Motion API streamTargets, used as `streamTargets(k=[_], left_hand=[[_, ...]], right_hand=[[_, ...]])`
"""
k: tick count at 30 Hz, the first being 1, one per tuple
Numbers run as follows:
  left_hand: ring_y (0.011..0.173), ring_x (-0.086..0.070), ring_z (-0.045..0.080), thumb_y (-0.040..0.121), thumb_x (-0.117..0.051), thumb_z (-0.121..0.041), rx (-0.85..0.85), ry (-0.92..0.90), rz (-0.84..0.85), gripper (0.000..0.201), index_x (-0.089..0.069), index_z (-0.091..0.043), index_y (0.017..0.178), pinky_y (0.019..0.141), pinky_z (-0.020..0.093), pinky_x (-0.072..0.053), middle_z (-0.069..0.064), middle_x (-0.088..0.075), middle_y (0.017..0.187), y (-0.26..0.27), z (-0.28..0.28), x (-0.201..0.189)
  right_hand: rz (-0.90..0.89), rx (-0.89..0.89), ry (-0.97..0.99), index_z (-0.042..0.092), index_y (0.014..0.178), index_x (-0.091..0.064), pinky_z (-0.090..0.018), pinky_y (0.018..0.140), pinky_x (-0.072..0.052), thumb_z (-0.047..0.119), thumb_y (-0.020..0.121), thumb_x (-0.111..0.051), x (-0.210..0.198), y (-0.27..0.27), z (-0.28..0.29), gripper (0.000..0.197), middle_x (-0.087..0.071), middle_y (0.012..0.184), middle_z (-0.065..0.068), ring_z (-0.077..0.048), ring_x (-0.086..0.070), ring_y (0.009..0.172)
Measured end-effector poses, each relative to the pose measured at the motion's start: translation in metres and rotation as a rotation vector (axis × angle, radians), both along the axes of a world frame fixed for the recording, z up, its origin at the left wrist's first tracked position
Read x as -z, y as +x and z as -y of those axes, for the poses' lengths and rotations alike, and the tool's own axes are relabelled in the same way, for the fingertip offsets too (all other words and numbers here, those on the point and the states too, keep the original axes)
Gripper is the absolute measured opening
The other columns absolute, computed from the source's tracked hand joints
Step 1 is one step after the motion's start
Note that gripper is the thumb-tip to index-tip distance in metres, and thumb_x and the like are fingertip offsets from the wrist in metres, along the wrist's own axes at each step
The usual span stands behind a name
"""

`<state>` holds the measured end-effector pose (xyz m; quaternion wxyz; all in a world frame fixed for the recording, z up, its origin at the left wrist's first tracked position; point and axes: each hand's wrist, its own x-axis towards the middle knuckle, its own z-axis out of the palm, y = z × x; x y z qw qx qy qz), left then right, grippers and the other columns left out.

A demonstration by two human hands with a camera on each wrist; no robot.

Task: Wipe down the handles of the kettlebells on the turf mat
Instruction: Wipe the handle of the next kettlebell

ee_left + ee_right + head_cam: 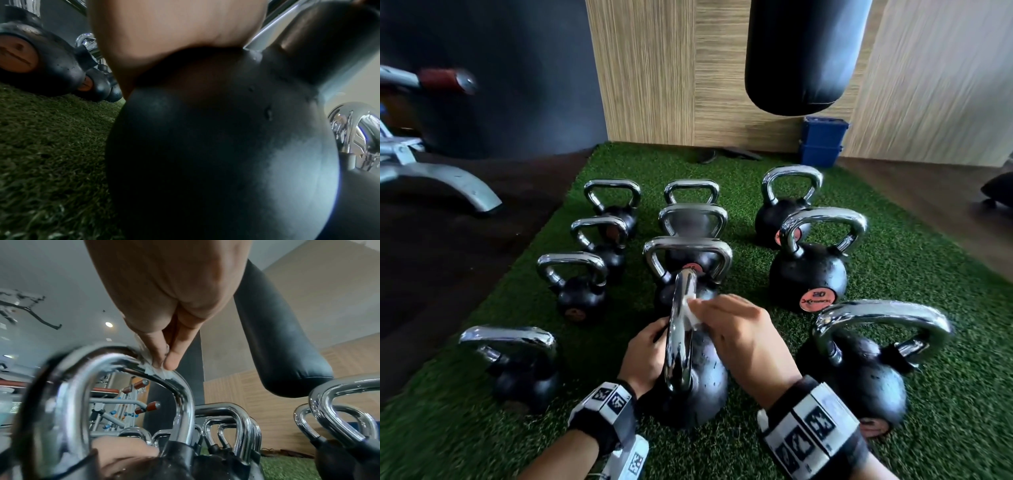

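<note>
Several black kettlebells with chrome handles stand on the green turf mat (893,260). The nearest kettlebell (698,387) is in the middle, its handle (681,325) edge-on to me. My right hand (700,308) pinches a small white wipe (693,313) against the right side of that handle near its top. In the right wrist view the fingertips (164,365) press the wipe (158,372) onto the chrome bend. My left hand (657,330) holds the same kettlebell from the left, fingers curled at the handle's base. Its palm (174,32) lies over the black body (216,146).
A large kettlebell (859,370) stands close on the right and another (524,366) on the left. A black punching bag (804,51) hangs above the mat's far end. Blue boxes (822,140) sit by the wood wall. A grey bench frame (431,178) stands at left.
</note>
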<state>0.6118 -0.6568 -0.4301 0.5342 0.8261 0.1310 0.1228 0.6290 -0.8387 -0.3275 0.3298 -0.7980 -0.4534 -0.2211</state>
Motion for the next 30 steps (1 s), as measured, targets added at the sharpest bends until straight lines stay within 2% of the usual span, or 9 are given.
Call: streamTargets(k=[3,7,11,13,16,20,25,27,30], left_hand=[[0.071,-0.065,-0.013,0.099,-0.061,-0.005,-0.002,0.0,0.012,0.025,-0.068,-0.029,0.099,0.068,0.007,-0.047,-0.014,-0.071,0.085,0.0,0.0,0.002],[0.077,-0.067,-0.005,0.1,-0.063,-0.012,0.015,0.024,-0.004,0.027,-0.066,-0.038,0.098,0.067,0.005,-0.046,-0.015,-0.073,0.083,0.002,-0.002,0.003],[0.077,-0.064,-0.018,0.096,-0.068,-0.011,0.021,0.042,-0.007,0.032,-0.067,-0.043,0.097,0.068,0.001,-0.044,-0.037,-0.069,0.077,0.001,-0.002,0.002],[0.077,-0.067,-0.01,0.093,-0.07,-0.006,0.011,0.035,-0.012,0.035,-0.069,-0.041,0.093,0.072,0.007,-0.047,-0.027,-0.073,0.077,0.002,-0.002,0.005],[0.08,-0.068,0.003,0.094,-0.07,-0.011,-0.033,-0.007,-0.029,0.032,-0.068,-0.042,0.085,0.076,0.022,-0.053,-0.012,-0.073,0.079,0.003,-0.002,0.005],[0.07,-0.065,-0.015,0.095,-0.068,-0.006,-0.015,0.017,-0.005,0.036,-0.063,-0.04,0.086,0.066,0.003,-0.045,-0.027,-0.069,0.068,0.002,-0.001,0.005],[0.064,-0.061,-0.008,0.098,-0.062,-0.002,-0.108,0.005,0.018,0.03,-0.068,-0.027,0.082,0.06,-0.001,-0.041,-0.022,-0.06,0.068,0.002,0.003,0.003],[0.066,-0.063,-0.016,0.095,-0.065,0.0,-0.014,0.012,0.009,0.04,-0.062,-0.038,0.083,0.063,0.001,-0.042,-0.021,-0.064,0.071,-0.001,0.003,0.001],[0.065,-0.061,-0.019,0.091,-0.07,0.003,0.013,-0.023,0.007,0.038,-0.064,-0.034,0.09,0.063,0.004,-0.044,-0.017,-0.067,0.078,-0.005,0.003,-0.004]], right_hand=[[-0.074,-0.006,0.021,0.006,0.11,-0.076,-0.02,0.067,-0.057,0.003,0.09,-0.069,-0.004,0.001,0.004,0.022,-0.075,0.089,-0.004,-0.017,-0.07,0.074],[-0.071,0.051,0.019,0.006,0.109,-0.076,-0.033,0.062,-0.059,0.003,0.092,-0.065,-0.006,-0.009,0.001,0.021,-0.074,0.088,-0.005,-0.021,-0.07,0.07],[-0.191,0.026,0.007,0.016,0.082,-0.077,-0.025,0.055,-0.052,0.008,0.084,-0.071,0.0,-0.027,0.012,0.01,-0.068,0.069,0.007,-0.007,-0.062,0.058],[-0.391,0.048,0.055,0.019,0.073,-0.076,-0.016,0.053,-0.047,0.02,0.081,-0.077,-0.001,-0.023,0.016,0.008,-0.067,0.061,0.011,-0.006,-0.062,0.056],[-0.628,0.057,0.118,0.022,0.07,-0.076,-0.026,0.056,-0.053,0.029,0.075,-0.084,0.003,-0.016,0.018,0.011,-0.073,0.066,0.008,-0.012,-0.068,0.061],[-0.668,0.064,0.061,0.028,0.063,-0.072,-0.019,0.046,-0.044,0.035,0.072,-0.084,0.024,-0.024,0.021,0.016,-0.069,0.06,0.015,-0.002,-0.057,0.049],[-0.715,-0.011,0.098,0.024,0.075,-0.077,-0.04,0.063,-0.06,0.053,0.072,-0.071,0.04,-0.026,0.021,0.029,-0.074,0.072,0.011,-0.012,-0.071,0.064],[-0.69,-0.026,0.101,0.026,0.075,-0.076,-0.033,0.059,-0.058,0.048,0.076,-0.075,0.048,-0.024,0.021,0.022,-0.073,0.07,0.012,-0.008,-0.069,0.062],[-0.622,-0.019,0.077,0.022,0.064,-0.07,-0.015,0.047,-0.038,0.044,0.08,-0.077,0.065,-0.023,0.02,0.028,-0.065,0.058,0.011,-0.002,-0.055,0.051]])
